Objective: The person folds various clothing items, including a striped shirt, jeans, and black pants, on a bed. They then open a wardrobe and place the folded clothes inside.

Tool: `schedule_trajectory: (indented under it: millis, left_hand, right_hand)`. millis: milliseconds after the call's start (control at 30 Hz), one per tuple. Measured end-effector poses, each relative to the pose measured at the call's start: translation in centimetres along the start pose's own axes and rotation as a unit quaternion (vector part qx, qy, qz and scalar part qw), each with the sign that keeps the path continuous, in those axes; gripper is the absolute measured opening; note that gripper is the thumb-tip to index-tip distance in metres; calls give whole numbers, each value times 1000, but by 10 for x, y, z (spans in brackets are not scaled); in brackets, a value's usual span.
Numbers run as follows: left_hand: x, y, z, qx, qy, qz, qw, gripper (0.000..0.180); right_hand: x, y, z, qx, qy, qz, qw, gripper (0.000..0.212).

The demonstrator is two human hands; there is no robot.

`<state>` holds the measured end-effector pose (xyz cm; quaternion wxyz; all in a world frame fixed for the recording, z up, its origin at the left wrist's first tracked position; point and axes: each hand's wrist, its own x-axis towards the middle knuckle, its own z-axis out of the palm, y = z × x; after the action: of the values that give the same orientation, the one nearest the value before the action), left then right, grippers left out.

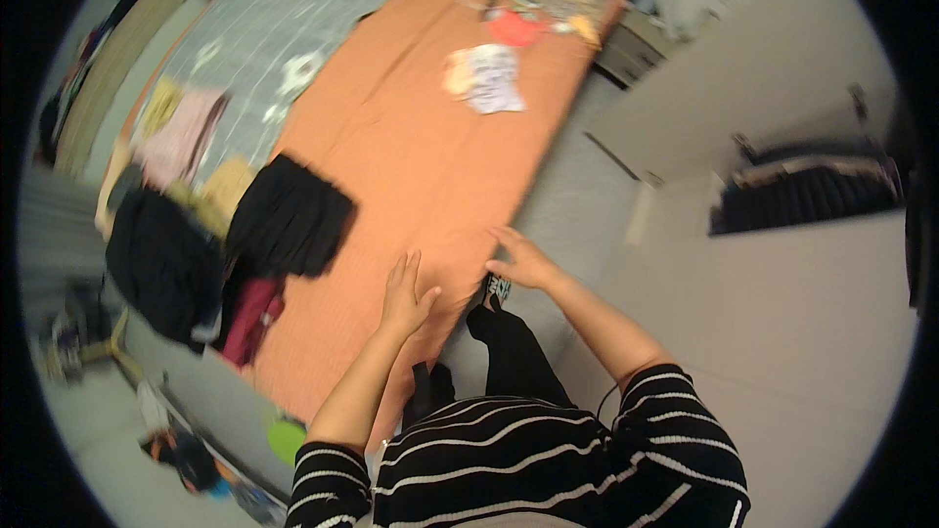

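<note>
My left hand (406,301) hovers over the near part of the orange bedsheet (421,166), its fingers stretched out and nothing in it. By the bed's right edge my right hand (521,259) is also empty, with its fingers apart. Left of my left hand lies a folded black garment (291,215), the closest piece of clothing to it. Beside that sit a larger black garment (161,259) and a dark red cloth (252,321). The picture is somewhat blurred, so whether either hand touches the sheet I cannot tell.
Pink (183,137) and yellow cloths lie farther left on a grey patterned cover (264,49). A white printed cloth (494,78) and a red item (515,27) lie at the far end. On the right an open cabinet door (724,88) stands near dark hanging clothes (807,198).
</note>
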<state>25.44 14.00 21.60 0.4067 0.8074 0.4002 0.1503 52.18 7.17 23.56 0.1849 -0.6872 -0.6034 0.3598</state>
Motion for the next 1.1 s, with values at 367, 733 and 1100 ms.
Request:
schedule_trajectory:
  millis: [367, 733, 1100]
  left_hand:
    - [225, 327, 188, -116, -258, 237, 929, 73]
    - [310, 534, 336, -113, -444, 357, 814, 66]
    - [383, 680, 427, -259, -534, 478, 648, 59]
  right_hand:
    - [-240, 202, -393, -345, 257, 471, 770, 50]
    - [-317, 287, -484, -430, -14, 598, 676, 30]
    - [-266, 333, -494, 582, 789, 158, 118, 53]
